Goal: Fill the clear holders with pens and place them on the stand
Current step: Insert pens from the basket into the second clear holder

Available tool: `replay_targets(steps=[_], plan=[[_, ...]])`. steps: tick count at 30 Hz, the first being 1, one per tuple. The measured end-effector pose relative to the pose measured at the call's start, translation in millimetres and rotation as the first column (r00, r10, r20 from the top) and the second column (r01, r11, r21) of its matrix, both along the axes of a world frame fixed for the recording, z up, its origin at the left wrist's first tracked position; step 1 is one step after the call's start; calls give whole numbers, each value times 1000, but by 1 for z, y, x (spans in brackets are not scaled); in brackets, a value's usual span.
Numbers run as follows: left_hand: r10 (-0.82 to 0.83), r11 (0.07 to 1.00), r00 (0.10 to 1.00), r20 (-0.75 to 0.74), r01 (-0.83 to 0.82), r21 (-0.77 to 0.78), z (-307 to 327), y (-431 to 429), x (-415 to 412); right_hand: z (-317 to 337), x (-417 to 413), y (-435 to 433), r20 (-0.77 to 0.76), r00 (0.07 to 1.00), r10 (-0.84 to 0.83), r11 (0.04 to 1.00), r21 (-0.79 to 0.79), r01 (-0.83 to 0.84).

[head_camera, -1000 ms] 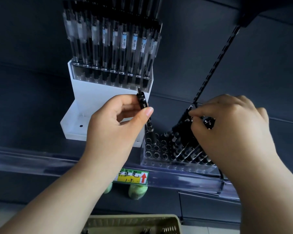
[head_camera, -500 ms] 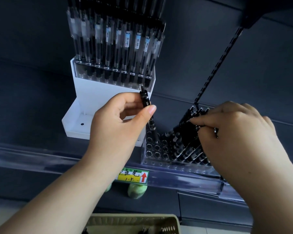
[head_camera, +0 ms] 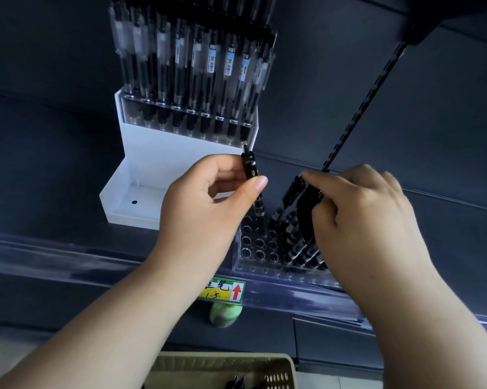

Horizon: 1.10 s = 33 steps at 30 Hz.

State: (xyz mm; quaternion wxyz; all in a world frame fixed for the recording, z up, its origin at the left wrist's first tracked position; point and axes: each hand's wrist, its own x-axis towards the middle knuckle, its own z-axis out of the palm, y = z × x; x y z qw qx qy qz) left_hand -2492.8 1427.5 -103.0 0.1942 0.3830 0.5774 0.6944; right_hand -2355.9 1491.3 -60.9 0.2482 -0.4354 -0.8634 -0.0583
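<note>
At frame centre, pinched pen (head_camera: 249, 169) in left hand (head_camera: 208, 209), clamped pen bundle (head_camera: 301, 209) in right hand (head_camera: 363, 220); filled clear holder (head_camera: 253, 248), next likely needed tip-to-hole alignment.

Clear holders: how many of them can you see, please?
2. A full holder sits on the white stand's upper tier; a partly filled holder stands lower right, between the left hand and right hand.

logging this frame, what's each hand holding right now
Left hand: pinches one black pen.
Right hand: grips a bunch of black pens.
</note>
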Motion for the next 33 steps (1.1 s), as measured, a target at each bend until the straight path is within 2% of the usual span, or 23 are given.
replay_targets(steps=[10, 15, 20, 33], plan=[[8, 1000, 996, -88, -7, 6, -4, 9, 2, -9, -2, 10, -109, 992, 59, 997, 57, -53], [-47, 998, 992, -118, 52, 36, -2, 21, 9, -8, 0, 10, -181, 981, 72, 996, 72, -60], [-69, 995, 964, -255, 49, -87, -19, 34, 18, -8, 4, 11, -232, 970, 78, 995, 72, -62], [-54, 976, 941, -333, -21, -218, -32, 47, 24, -13, 11, 12, -258, 960, 108, 994, 59, -96]])
